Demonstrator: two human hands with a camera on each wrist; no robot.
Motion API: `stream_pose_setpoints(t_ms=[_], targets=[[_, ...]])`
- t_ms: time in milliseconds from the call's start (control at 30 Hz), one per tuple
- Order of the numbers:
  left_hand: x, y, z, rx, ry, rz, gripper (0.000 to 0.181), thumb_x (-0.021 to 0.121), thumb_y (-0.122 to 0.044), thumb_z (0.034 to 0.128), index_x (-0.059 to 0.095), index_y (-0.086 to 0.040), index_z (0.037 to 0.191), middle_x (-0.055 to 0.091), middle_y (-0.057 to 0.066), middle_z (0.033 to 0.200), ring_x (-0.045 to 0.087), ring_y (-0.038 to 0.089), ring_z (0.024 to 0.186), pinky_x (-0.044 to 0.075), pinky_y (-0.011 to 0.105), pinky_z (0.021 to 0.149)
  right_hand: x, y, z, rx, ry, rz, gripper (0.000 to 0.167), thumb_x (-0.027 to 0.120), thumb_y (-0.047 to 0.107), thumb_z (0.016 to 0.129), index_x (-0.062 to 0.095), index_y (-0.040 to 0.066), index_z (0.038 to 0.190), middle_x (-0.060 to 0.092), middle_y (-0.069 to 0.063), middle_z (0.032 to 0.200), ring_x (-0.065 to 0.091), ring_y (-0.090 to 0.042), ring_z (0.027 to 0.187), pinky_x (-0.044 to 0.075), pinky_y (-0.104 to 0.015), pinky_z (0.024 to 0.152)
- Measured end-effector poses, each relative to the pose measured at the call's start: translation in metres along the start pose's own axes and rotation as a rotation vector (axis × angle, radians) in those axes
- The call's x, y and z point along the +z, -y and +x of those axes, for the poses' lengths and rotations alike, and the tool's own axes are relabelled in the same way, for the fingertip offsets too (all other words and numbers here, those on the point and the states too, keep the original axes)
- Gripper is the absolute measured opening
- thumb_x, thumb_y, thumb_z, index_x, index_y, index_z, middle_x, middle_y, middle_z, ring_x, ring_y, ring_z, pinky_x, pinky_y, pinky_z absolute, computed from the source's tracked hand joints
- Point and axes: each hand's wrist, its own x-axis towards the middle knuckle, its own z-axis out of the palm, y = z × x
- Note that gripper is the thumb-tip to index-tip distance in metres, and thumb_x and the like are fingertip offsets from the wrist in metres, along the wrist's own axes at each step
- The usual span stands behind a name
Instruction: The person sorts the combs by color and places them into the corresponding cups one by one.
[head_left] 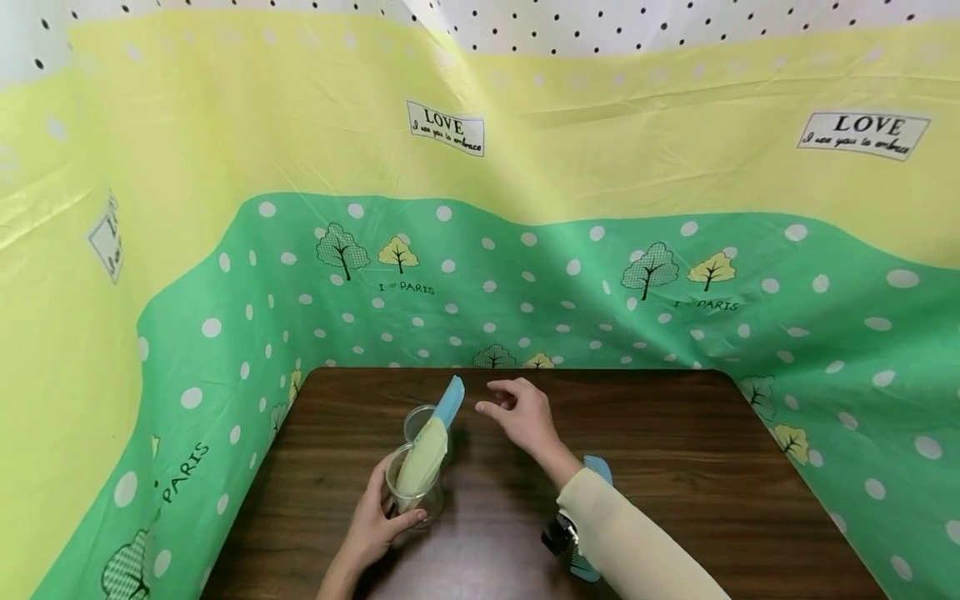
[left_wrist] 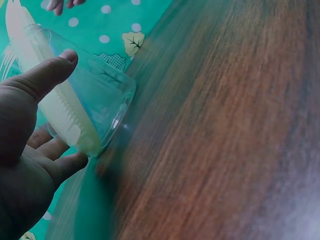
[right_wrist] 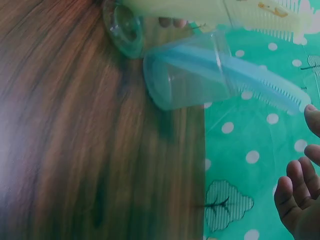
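In the head view my left hand (head_left: 373, 518) grips a clear plastic cup (head_left: 432, 507) on the table, thumb on the near side and fingers round the other. A pale yellow comb (head_left: 423, 463) leans inside it, its upper part sticking out over the rim. Just behind stands a second clear cup (head_left: 417, 422) with a blue comb (right_wrist: 260, 80) slanting out of it, as the right wrist view shows. To the right of that comb's tip hovers my right hand (head_left: 525, 414), holding nothing, its fingers loosely bent and thumb apart.
A light-blue object (head_left: 597, 468) lies partly hidden under the right forearm, beside a black wrist camera (head_left: 558, 535). Behind the dark wooden table (head_left: 675, 500) hangs a green and yellow patterned curtain (head_left: 555, 275), which also covers the left and right sides.
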Motion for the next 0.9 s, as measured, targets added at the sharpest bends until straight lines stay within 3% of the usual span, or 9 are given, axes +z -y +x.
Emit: stream_pose_setpoints(t_ms=[167, 467, 767, 900], targets=[[0.001, 0.0, -0.001, -0.014, -0.002, -0.02, 0.104, 0.092, -0.003, 0.072, 0.035, -0.022, 0.157, 0.043, 0.016, 0.157, 0.039, 0.037, 0.145, 0.038, 0.016, 0.109, -0.013, -0.018, -0.01, 0.055, -0.001, -0.003, 0.045, 0.086, 0.033, 0.084, 0.073, 0.016, 0.124, 0.066, -0.001, 0.101, 0.06, -0.014, 0.085, 0.054, -0.033, 0.074], [0.002, 0.0, -0.001, -0.015, -0.013, -0.031, 0.105, 0.092, -0.003, 0.0705, 0.036, -0.021, 0.157, 0.043, 0.016, 0.157, 0.039, 0.037, 0.145, 0.038, 0.016, 0.109, -0.037, -0.047, -0.022, 0.129, 0.018, -0.048, 0.051, 0.085, 0.034, 0.085, 0.069, 0.014, 0.128, 0.065, -0.006, 0.111, 0.063, -0.022, 0.095, 0.057, -0.038, 0.08], [0.001, 0.0, -0.001, -0.024, -0.017, -0.034, 0.104, 0.092, 0.0, 0.0707, 0.036, -0.023, 0.156, 0.043, 0.016, 0.157, 0.038, 0.037, 0.146, 0.038, 0.016, 0.108, -0.049, -0.075, -0.038, 0.173, 0.051, -0.105, 0.05, 0.086, 0.029, 0.085, 0.069, 0.011, 0.129, 0.066, -0.01, 0.11, 0.064, -0.024, 0.095, 0.056, -0.038, 0.079], [0.001, 0.001, -0.001, -0.021, -0.015, -0.038, 0.104, 0.092, -0.001, 0.0709, 0.036, -0.022, 0.156, 0.043, 0.017, 0.158, 0.039, 0.037, 0.145, 0.038, 0.016, 0.108, -0.055, -0.089, -0.046, 0.162, 0.06, -0.142, 0.051, 0.086, 0.029, 0.085, 0.068, 0.008, 0.129, 0.066, -0.015, 0.12, 0.064, -0.033, 0.106, 0.057, -0.048, 0.087]])
